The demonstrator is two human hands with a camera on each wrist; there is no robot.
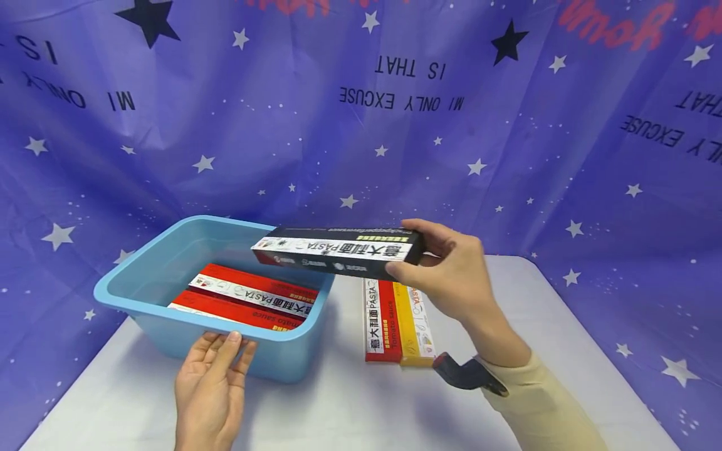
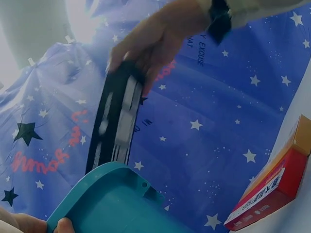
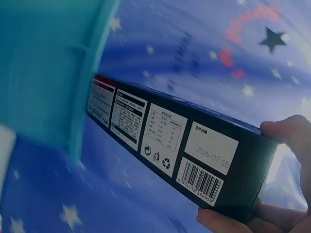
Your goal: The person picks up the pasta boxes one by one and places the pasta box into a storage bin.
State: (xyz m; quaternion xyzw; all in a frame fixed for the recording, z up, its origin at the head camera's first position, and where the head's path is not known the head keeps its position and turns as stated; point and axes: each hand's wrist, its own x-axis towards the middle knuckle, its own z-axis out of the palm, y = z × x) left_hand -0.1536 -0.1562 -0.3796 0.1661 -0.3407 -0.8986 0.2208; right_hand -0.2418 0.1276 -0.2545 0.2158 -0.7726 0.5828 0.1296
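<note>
My right hand [image 1: 457, 269] grips one end of a black pasta box [image 1: 338, 250], thumb on the near side and fingers at the back. The box's far end hangs over the right rim of a blue plastic basin [image 1: 211, 321]. Its barcode side [image 3: 160, 141] faces the right wrist camera. My left hand [image 1: 211, 385] pinches the basin's near rim; in the left wrist view, fingertips [image 2: 64, 226] show at that rim. Inside the basin lie red pasta boxes [image 1: 254, 291], side by side.
Right of the basin, a red tomato sauce pasta box [image 1: 383, 326] and a yellow pasta box [image 1: 414, 322] lie together on the white tabletop [image 1: 361, 407]. A purple curtain with stars [image 1: 316, 156] hangs behind the table.
</note>
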